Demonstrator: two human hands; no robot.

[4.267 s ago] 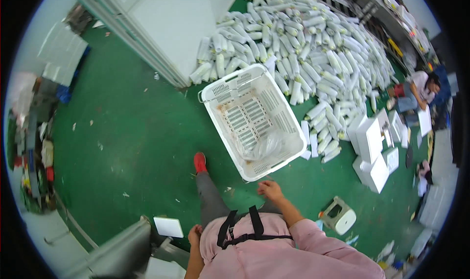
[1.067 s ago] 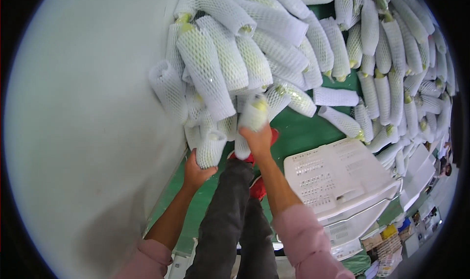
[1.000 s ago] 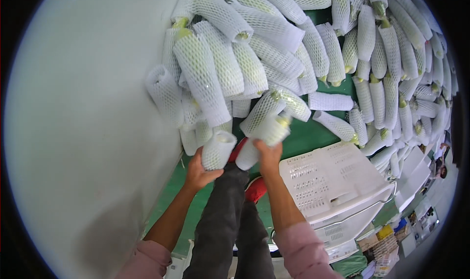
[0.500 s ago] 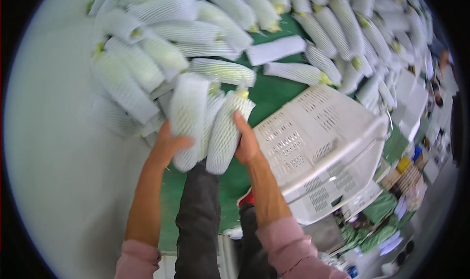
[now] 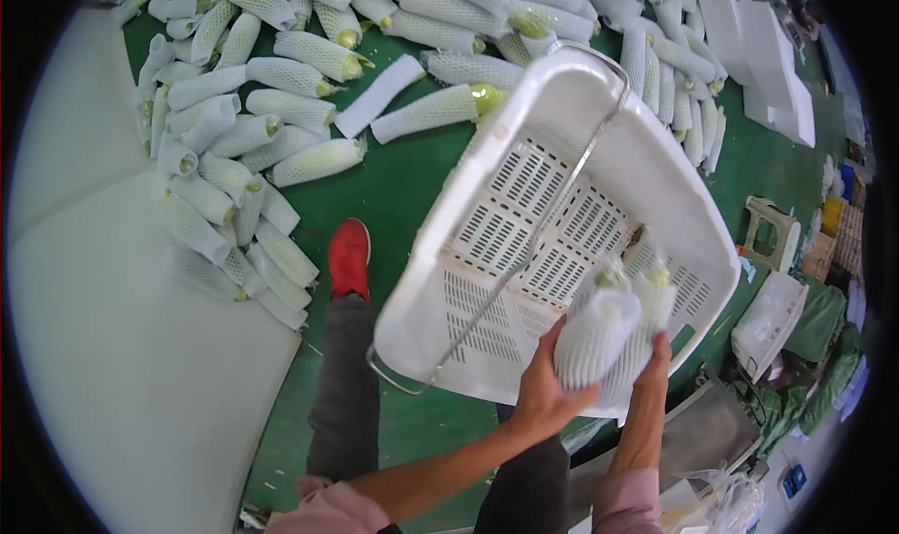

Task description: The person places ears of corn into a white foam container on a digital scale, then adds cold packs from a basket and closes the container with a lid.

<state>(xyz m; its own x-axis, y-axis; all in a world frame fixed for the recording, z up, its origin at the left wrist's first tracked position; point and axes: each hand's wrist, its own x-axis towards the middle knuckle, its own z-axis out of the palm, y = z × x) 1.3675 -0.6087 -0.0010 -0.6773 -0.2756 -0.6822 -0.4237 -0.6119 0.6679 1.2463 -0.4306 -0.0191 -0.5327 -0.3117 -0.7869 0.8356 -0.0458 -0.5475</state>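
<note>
Long pale vegetables with yellow-green ends, each in a white foam net sleeve, are what I handle; their exact kind is unclear. Both my hands hold a bundle of sleeved vegetables [image 5: 599, 337] over the near right part of a white plastic basket [image 5: 440, 225]. My left hand [image 5: 545, 384] is wrapped round the bundle's left side. My right hand [image 5: 653, 370] presses on its right side, its fingers partly hidden. At least two vegetables show, green ends pointing away from me. Slotted walls and a thin metal handle [image 5: 534, 253] mark the basket.
A large pile of sleeved vegetables [image 5: 290, 108] spreads over the green floor [image 5: 393, 173] ahead and left. White foam boxes [image 5: 758, 61] stand at the far right, with a stool [image 5: 773, 234] nearer. A pale wall panel [image 5: 140, 347] borders the left.
My hands have carried the bundle from beside the pile rightward to over the basket. The view has turned right, and the basket's inside now shows.
</note>
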